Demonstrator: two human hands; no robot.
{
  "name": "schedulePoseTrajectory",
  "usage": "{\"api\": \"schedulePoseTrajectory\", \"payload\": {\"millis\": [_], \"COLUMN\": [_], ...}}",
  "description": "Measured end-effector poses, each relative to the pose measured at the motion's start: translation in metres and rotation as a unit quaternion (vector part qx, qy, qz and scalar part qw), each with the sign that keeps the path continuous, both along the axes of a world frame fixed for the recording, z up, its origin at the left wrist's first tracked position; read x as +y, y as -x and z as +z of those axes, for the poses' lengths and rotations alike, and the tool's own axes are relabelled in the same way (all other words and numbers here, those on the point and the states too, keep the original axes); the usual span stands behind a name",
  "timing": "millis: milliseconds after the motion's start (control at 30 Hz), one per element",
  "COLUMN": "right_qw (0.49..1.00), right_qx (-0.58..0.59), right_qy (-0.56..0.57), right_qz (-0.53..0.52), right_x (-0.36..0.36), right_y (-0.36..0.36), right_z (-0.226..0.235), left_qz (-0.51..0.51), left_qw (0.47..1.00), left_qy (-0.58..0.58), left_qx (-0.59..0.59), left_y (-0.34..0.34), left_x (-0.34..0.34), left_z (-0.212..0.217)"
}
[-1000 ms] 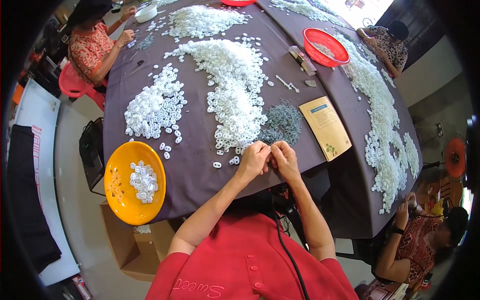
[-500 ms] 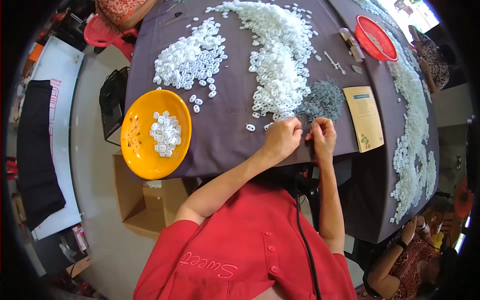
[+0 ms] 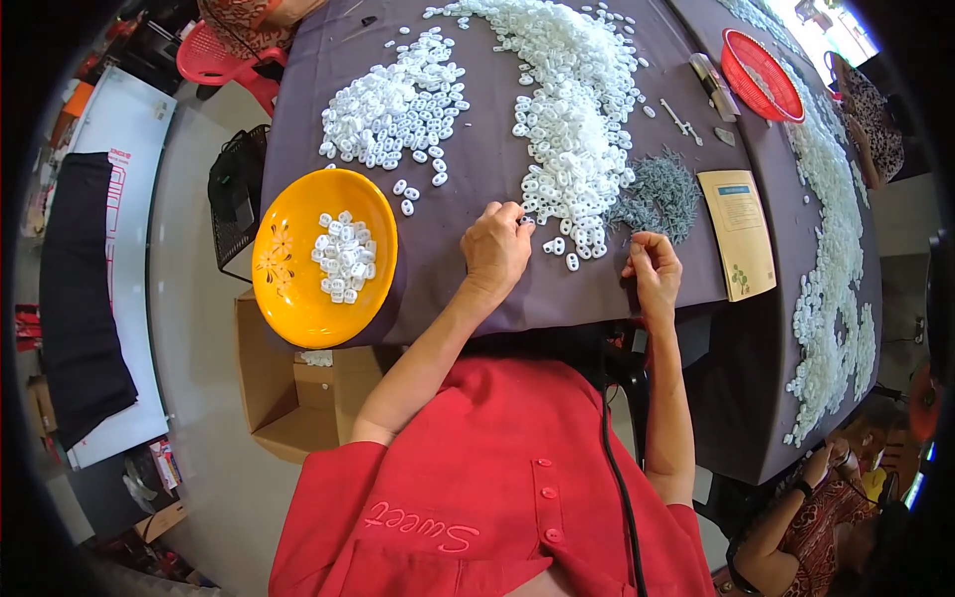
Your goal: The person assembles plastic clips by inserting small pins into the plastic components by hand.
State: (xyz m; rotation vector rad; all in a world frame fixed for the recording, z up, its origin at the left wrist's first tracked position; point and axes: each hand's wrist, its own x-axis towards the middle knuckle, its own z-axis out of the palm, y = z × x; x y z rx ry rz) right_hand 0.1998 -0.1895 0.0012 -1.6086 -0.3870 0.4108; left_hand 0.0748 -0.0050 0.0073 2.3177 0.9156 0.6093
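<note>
My left hand (image 3: 496, 249) is closed in a pinch beside the near end of a long heap of small white oval two-holed pieces (image 3: 572, 129). What its fingertips hold, if anything, is too small and partly hidden to tell. To its right, several loose white pieces (image 3: 572, 261) lie on the cloth. My right hand (image 3: 655, 274) is also closed, thumb against fingers, just below a pile of thin grey screw-like bits (image 3: 657, 199). Anything between those fingers is not visible. On the left sits a yellow-orange bowl (image 3: 277, 308) with white pieces (image 3: 345, 261) in it.
A second white heap (image 3: 388, 114) lies behind the bowl. At right are a tan booklet (image 3: 736, 239), a cutter-like tool (image 3: 711, 85), a white stick-shaped part (image 3: 681, 121) and a red basket (image 3: 736, 75). A cardboard box (image 3: 284, 388) stands below the table edge. Other people sit around.
My left hand has moved left, away from my right hand, to where a loose white piece lay. My right hand stays near the grey pile. The whole view has shifted slightly.
</note>
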Motion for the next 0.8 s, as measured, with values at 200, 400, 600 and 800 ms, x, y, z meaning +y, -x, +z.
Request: {"api": "schedulePoseTrajectory", "payload": {"millis": [200, 400, 600, 800], "right_qw": [1.0, 0.995, 0.988, 0.988], "right_qx": [-0.028, -0.011, -0.045, -0.027], "right_qy": [0.008, -0.01, -0.022, -0.052], "right_qz": [-0.003, 0.103, 0.148, 0.144], "right_x": [0.007, 0.025, 0.047, 0.051], "right_y": [0.006, 0.033, 0.057, 0.067], "right_z": [0.006, 0.038, 0.058, 0.053], "left_qz": [-0.022, -0.102, -0.134, -0.139], "left_qw": [0.999, 0.877, 0.836, 0.809], "left_qy": [0.0, 0.429, 0.481, 0.503], "left_qx": [-0.046, -0.191, -0.229, -0.271], "left_y": [0.004, 0.014, 0.021, 0.023], "left_x": [-0.002, -0.01, -0.019, -0.025], "left_z": [0.007, 0.029, 0.043, 0.04]}}
